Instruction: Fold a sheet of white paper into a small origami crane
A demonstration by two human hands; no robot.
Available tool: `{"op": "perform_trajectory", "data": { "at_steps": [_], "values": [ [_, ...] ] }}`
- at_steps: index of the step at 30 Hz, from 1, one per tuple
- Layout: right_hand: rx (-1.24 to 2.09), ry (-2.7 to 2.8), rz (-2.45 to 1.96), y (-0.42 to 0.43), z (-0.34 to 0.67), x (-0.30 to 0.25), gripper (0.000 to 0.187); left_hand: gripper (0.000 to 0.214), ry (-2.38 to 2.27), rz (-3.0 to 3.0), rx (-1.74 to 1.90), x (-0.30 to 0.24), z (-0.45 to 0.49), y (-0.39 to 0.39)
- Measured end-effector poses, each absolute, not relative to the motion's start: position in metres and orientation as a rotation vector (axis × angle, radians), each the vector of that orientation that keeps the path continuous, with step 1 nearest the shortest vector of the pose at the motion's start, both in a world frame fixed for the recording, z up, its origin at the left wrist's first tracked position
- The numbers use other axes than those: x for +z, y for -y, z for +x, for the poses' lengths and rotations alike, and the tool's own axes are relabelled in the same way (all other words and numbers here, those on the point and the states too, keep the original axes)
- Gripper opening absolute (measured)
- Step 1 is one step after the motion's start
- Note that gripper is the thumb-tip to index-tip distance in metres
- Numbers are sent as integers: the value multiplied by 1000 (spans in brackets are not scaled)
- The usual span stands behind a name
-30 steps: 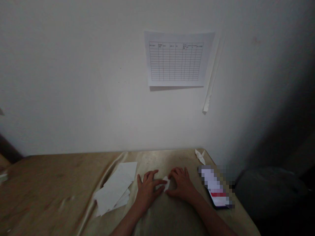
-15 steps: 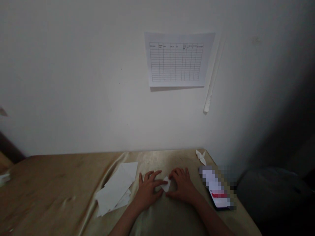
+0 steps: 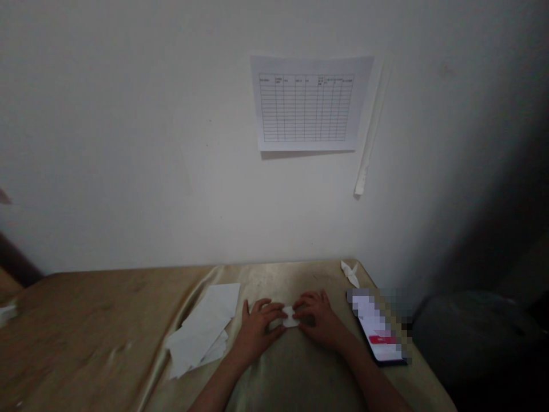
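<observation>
Two hands are pinching a small folded paper piece (image 3: 290,316) low in the frame's centre: the left hand (image 3: 256,327) and right hand (image 3: 318,320) are gripping it with narrowed fingertips on the table (image 3: 86,320).

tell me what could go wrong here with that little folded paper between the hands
1. Both hands, left hand and right hand, pinch the small folded paper at its edges; it is so small that a crease could land crooked or the paper could tear.
2. The cloth under it is wrinkled and glossy, so the piece might slide while pressed.
3. The phone lies close by the right forearm near the table edge; a sideways elbow move could nudge it off.
</observation>
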State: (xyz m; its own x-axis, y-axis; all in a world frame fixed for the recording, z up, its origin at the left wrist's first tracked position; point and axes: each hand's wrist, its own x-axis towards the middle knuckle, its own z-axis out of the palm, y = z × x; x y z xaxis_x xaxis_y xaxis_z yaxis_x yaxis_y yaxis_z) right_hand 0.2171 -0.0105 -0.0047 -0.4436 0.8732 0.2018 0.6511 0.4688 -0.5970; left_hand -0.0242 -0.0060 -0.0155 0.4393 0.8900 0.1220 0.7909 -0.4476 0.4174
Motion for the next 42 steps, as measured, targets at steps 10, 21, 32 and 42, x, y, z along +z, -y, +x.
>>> {"op": "perform_trajectory", "data": {
  "at_steps": [10, 21, 32, 42],
  "values": [
    [584, 2151, -1219, 8, 210, -11, 8, 15, -1482, 2382, 612, -13, -18, 7],
    [683, 2072, -1226, 7, 210, -13, 12, 8, -1508, 2371, 626, -12, -14, 9],
    [619, 2065, -1327, 8, 202, -13, 7, 10, -1623, 2306, 635, -16, -5, 8],
    [566, 2019, -1388, 7, 192, -16, 5, 18, -1511, 2402, 647, -18, -11, 12]
  ]
}}
